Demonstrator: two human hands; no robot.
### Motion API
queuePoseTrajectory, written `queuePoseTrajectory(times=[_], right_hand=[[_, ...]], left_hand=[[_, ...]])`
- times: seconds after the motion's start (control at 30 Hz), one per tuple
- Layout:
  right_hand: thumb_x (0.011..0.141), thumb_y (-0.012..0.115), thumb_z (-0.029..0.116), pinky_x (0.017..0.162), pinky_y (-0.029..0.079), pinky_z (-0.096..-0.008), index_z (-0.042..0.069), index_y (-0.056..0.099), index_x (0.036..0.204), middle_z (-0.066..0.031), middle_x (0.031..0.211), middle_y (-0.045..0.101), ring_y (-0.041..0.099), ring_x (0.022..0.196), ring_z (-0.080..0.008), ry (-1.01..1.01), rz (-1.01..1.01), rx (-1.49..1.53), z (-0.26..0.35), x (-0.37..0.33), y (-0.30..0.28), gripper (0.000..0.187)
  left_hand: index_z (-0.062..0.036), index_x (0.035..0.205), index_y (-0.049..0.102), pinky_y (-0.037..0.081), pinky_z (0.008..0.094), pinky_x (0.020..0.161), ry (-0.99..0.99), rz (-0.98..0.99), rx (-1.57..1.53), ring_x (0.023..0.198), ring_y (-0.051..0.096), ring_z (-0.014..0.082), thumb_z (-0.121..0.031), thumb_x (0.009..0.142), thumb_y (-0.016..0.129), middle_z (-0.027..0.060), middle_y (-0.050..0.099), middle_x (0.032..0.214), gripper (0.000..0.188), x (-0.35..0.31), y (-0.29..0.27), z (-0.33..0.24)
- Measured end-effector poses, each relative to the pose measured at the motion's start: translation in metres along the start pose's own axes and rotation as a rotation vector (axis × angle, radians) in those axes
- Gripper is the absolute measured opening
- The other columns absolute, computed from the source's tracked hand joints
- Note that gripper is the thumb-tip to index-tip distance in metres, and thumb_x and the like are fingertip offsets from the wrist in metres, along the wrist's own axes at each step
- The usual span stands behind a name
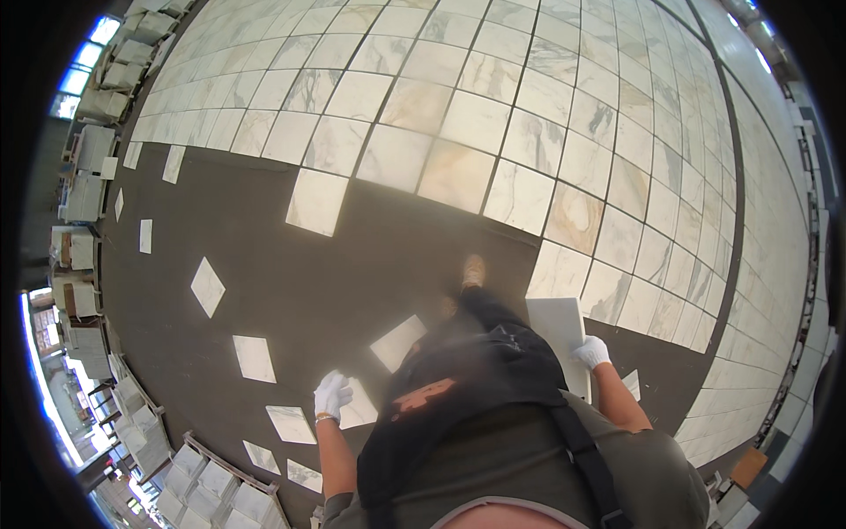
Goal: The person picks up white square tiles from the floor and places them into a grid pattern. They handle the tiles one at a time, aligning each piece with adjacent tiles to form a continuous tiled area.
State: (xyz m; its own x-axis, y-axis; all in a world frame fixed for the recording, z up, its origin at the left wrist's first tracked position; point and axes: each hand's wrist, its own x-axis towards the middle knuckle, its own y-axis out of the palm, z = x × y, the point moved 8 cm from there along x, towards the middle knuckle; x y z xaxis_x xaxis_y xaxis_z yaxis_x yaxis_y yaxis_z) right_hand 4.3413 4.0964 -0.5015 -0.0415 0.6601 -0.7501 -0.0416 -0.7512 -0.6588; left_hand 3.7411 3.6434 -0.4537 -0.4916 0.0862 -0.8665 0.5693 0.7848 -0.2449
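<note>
My right hand (591, 352), in a white glove, grips the edge of a white marble tile (555, 323) at my right side. The tile is held up beside my leg, and its lower part is partly hidden by my body. My left hand (332, 394), also gloved, hangs at my left with loosely bent fingers and nothing in it. Behind that hand a pale tile (359, 405) lies on the dark floor. Another loose tile (398, 344) rests farther forward, partly covered by my dark apron.
Rows of veined marble tiles (477, 122) cover the floor ahead and to the right. One tile (317, 201) juts out from their near edge. Several single tiles (255, 359) lie scattered on the dark floor (291, 291) at left. Stacked tiles (198, 485) stand on racks along the left side.
</note>
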Motion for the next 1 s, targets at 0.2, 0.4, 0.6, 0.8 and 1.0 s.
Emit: queuePoseTrajectory(times=[0.2,0.4,0.6,0.8,1.0], right_hand=[[0.084,0.061,0.028,0.083,0.055,-0.0473,0.006,0.076,0.099,-0.0246,0.096,0.072,0.069,0.095,-0.0431,-0.100,-0.095,0.055,0.074,0.053,-0.019,0.031],[0.080,0.061,0.027,0.080,0.056,-0.0483,-0.002,0.075,0.093,-0.0304,0.091,0.070,0.069,0.090,-0.0466,-0.045,-0.087,-0.081,0.168,0.067,-0.074,0.035],[0.073,0.074,0.018,0.074,0.057,-0.0372,-0.004,0.074,0.098,-0.0183,0.088,0.076,0.073,0.080,-0.0275,0.082,-0.058,0.690,0.295,0.008,-0.111,0.033],[0.066,0.081,-0.003,0.084,0.057,-0.0336,-0.008,0.070,0.113,-0.0120,0.105,0.074,0.070,0.092,-0.0207,0.080,0.205,1.327,0.372,0.030,-0.042,0.048],[0.073,0.083,0.003,0.092,0.054,-0.0346,-0.009,0.060,0.126,-0.0126,0.116,0.070,0.067,0.101,-0.0204,0.188,0.197,1.431,0.379,0.179,0.127,0.059]], left_hand=[[-0.0007,0.142,0.054,0.059,0.0341,0.071,0.075,0.063,0.111,0.089,0.071,0.0226,-0.031,0.095,0.069,0.0125,0.069,0.111,0.058,0.010,0.016,-0.083],[-0.0040,0.145,0.052,0.058,0.0303,0.069,0.120,0.183,0.191,0.084,0.070,0.0183,-0.031,0.098,0.068,0.0082,0.069,0.107,0.056,0.068,0.057,-0.204],[-0.0055,0.146,0.052,0.055,0.0316,0.083,0.139,0.596,0.395,0.099,0.068,0.0161,-0.040,0.098,0.067,0.0053,0.069,0.113,0.061,0.183,0.203,-0.294],[0.0012,0.156,0.034,0.027,0.0328,0.121,0.024,0.730,0.426,0.150,0.035,0.0255,-0.049,0.103,0.052,0.0144,0.040,0.160,0.076,0.249,0.313,-0.264],[-0.0014,0.130,0.060,0.041,0.0306,0.103,0.146,0.559,0.570,0.114,0.054,0.0143,-0.038,0.103,0.057,0.0037,0.063,0.123,0.046,0.384,0.326,-0.215]])
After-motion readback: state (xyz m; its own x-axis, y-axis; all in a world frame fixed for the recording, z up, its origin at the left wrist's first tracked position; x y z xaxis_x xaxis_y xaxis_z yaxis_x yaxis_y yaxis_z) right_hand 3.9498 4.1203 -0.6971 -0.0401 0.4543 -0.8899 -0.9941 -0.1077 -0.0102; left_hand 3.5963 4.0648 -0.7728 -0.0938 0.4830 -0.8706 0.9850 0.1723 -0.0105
